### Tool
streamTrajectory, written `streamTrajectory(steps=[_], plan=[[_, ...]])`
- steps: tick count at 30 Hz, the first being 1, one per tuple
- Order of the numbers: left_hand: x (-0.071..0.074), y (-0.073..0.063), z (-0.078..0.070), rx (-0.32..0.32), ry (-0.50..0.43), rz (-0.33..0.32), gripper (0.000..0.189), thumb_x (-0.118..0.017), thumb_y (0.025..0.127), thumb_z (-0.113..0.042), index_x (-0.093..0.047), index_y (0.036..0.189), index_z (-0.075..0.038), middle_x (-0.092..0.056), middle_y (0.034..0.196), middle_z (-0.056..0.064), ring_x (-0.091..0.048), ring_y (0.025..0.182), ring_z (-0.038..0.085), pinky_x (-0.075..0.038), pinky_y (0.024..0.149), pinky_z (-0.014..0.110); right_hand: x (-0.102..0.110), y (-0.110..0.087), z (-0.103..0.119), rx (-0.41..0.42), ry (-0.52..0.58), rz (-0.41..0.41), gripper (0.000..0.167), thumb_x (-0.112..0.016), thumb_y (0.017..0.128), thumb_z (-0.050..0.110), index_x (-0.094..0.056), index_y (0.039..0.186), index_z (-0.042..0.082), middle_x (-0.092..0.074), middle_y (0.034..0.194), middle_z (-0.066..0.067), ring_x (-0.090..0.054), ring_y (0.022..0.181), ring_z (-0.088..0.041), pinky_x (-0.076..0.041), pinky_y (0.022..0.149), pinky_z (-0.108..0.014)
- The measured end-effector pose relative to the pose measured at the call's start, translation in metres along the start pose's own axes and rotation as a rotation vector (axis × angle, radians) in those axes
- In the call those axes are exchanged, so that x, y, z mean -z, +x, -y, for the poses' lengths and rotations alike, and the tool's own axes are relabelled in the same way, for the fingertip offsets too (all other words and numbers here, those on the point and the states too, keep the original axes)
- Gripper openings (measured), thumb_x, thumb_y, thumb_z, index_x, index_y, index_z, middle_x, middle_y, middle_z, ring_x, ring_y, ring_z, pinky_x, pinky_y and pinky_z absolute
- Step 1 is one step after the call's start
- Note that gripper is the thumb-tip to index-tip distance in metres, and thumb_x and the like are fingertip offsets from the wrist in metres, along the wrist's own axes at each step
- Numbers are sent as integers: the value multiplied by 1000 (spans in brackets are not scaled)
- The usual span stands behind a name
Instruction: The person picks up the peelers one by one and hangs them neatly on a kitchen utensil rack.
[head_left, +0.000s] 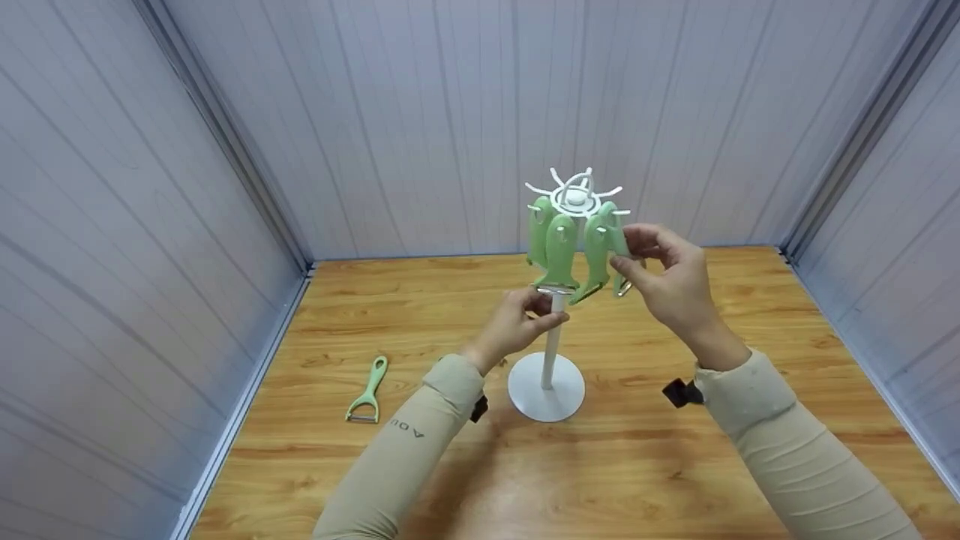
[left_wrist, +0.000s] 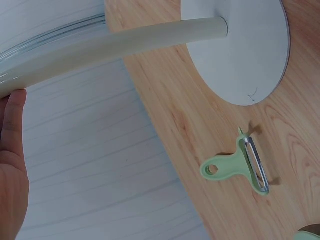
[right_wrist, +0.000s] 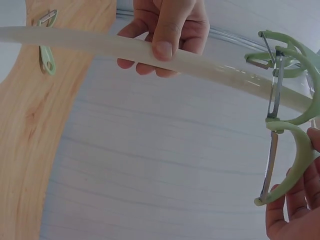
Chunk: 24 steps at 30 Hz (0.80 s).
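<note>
Pale panelled walls (head_left: 480, 120) surround a wooden table (head_left: 360, 315), on which stands a white rack (head_left: 553, 343) with a round base (head_left: 525, 390). The left hand (head_left: 517, 322) curls its fingers round the rack's pole; the right hand (head_left: 675, 281) pinches a green peeler (right_wrist: 302, 156) beside the spoked top (head_left: 575, 196). Hanging peelers (head_left: 560, 247) cluster there, and a loose peeler (head_left: 373, 386) lies left of the base

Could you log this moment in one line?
Left hand: grips white pole | Right hand: holds green peeler | Leftmost peeler: lies on wooden table
</note>
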<state>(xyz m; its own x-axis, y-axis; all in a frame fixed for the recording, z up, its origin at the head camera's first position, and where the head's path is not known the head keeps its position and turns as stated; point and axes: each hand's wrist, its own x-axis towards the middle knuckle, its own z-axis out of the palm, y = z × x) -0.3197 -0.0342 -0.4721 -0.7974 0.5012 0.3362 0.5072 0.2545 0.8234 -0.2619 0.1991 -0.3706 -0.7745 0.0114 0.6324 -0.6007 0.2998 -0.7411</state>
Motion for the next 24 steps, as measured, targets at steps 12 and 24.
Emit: streamTrajectory(steps=[12, 24], plan=[[2, 1, 0, 2, -5, -10, 22, -79, 102, -14, -76, 116, 2, -79, 100, 16, -75, 92, 16, -63, 86, 29, -19, -11, 11, 79, -25, 30, 29, -84, 87, -11, -71, 113, -10, -72, 93, -10, -64, 85, -6, -53, 79, -17], [3, 1, 1, -22, 15, -12, 21, -78, 102, -14, -76, 114, 3, -80, 102, 16, -75, 92, 18, -63, 86, 30, -24, -15, 14, 94, -27, 40, 35, -86, 85, -11, -67, 114, -11, -70, 94, -10, -64, 85, -5, -54, 80, -16]])
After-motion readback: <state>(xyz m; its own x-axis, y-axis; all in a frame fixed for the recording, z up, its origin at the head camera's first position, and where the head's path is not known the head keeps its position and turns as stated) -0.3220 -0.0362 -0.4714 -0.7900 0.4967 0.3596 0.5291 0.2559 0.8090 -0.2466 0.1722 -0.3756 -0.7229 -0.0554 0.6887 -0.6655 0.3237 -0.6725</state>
